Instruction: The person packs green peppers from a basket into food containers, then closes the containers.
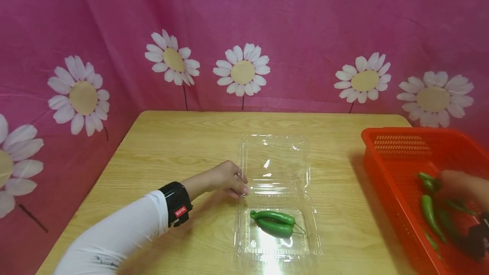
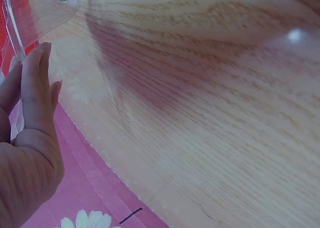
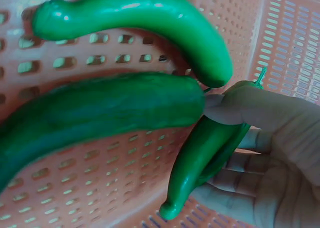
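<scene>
A: What does the head view give us?
B: Our clear box (image 1: 267, 246) lies open on the bench (image 1: 183, 139), with two peppers (image 1: 276, 227) side by side in its near half. Our left hand (image 1: 231, 179) is at the box's left edge, near the fold. Our right hand (image 1: 458, 185), blurred, is down in the red basket (image 1: 383, 190).
A: And the left wrist view?
B: Our fingers (image 2: 34, 93) are nearly straight, thumb opposite, pinching the clear edge between them. A light pinch should do, we think; thin plastic probably bends if we squeeze.
A: The right wrist view?
B: Our thumb presses one pepper (image 3: 187, 160) near its stem end, fingers behind, so we have it gripped inside the basket. Something darker shows behind it; we can't tell whether that's a second one in the grip. Two loose peppers (image 3: 140, 100) show alongside.
A: How do we handle it well?
B: We'd hold it by the flesh rather than the stem, firm without bruising, and lift it clear of the loose ones and the basket's wall.
</scene>
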Demonstrator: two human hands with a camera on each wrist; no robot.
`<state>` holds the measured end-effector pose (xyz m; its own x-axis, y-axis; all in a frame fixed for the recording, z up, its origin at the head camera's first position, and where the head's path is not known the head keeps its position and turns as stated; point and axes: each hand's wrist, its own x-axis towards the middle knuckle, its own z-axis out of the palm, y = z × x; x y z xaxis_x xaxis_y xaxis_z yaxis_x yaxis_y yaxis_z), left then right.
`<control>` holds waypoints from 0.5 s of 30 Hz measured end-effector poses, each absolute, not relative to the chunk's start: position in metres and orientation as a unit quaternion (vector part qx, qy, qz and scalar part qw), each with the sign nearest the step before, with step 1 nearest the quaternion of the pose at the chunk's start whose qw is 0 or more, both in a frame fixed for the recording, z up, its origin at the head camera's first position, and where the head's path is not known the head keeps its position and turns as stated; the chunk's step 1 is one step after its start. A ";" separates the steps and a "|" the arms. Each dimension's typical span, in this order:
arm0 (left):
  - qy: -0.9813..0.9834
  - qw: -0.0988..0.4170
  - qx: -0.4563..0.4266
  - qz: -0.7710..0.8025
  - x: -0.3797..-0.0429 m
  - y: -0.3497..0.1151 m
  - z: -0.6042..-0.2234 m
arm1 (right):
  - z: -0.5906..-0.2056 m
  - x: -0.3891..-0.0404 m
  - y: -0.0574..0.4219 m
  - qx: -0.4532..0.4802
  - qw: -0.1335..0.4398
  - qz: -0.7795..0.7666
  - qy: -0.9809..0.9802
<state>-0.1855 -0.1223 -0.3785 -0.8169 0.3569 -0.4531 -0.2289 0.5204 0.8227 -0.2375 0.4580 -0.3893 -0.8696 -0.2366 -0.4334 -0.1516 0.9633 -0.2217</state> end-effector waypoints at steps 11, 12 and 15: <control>0.818 0.303 0.040 0.487 -0.185 -0.122 -0.376 | -0.374 -0.239 0.459 -0.093 0.259 -0.107 0.955; 0.817 0.305 0.039 0.488 -0.185 -0.122 -0.376 | -0.373 -0.239 0.459 -0.098 0.248 -0.096 0.959; 0.816 0.308 0.037 0.487 -0.185 -0.122 -0.376 | -0.368 -0.240 0.458 -0.112 0.225 -0.073 0.965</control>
<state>-0.1848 -0.1221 -0.3762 -0.8075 0.3610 -0.4665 -0.2396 0.5220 0.8186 -0.2396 0.4585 -0.3679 -0.8734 -0.2498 -0.4181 -0.1837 0.9640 -0.1923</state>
